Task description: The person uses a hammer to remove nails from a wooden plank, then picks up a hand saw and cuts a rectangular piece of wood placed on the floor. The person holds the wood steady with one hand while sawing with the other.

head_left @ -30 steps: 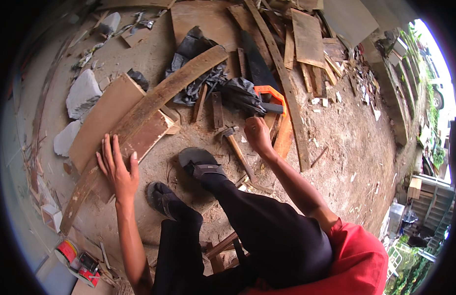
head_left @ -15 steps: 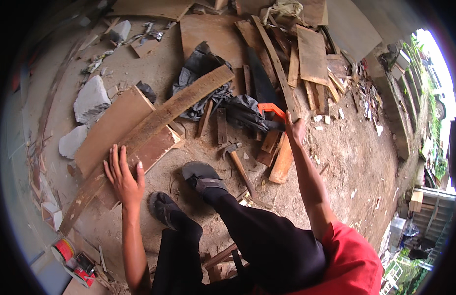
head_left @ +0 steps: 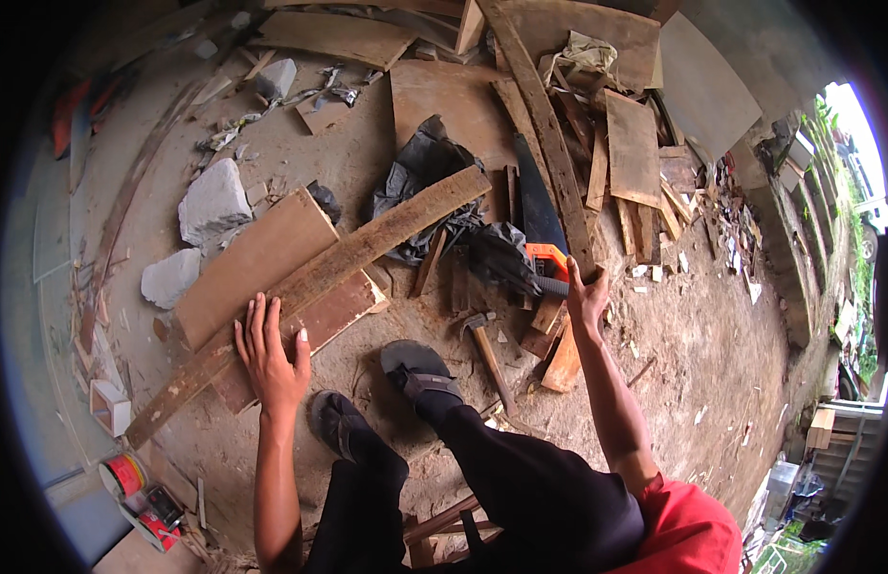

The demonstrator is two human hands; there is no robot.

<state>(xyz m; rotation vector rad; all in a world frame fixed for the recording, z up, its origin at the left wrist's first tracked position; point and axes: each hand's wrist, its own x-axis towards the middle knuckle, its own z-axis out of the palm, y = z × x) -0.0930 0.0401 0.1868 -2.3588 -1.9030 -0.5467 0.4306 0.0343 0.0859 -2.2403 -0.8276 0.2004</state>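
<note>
My left hand (head_left: 275, 362) lies flat with fingers spread on a long weathered plank (head_left: 377, 236), which rests slantwise across other boards. My right hand (head_left: 588, 298) is closed around the near end of a second long wooden plank (head_left: 547, 124), which stretches away toward the top. Beside that hand is a handsaw with an orange handle (head_left: 549, 253); its dark blade (head_left: 540, 196) lies partly beneath the held plank. A hammer (head_left: 489, 362) with a wooden handle lies on the ground in front of my feet.
Black plastic sheeting (head_left: 420, 177) lies crumpled under the slanted plank's far end. Concrete chunks (head_left: 214, 203) sit at left. A pile of scrap boards (head_left: 633, 148) fills the far right. Red-labelled tins (head_left: 123, 475) stand at lower left, near a small white box (head_left: 110, 408).
The whole view has shifted, so most things appear lower and further right. The far end of the plank in my right hand has come up. My left hand stays on its plank.
</note>
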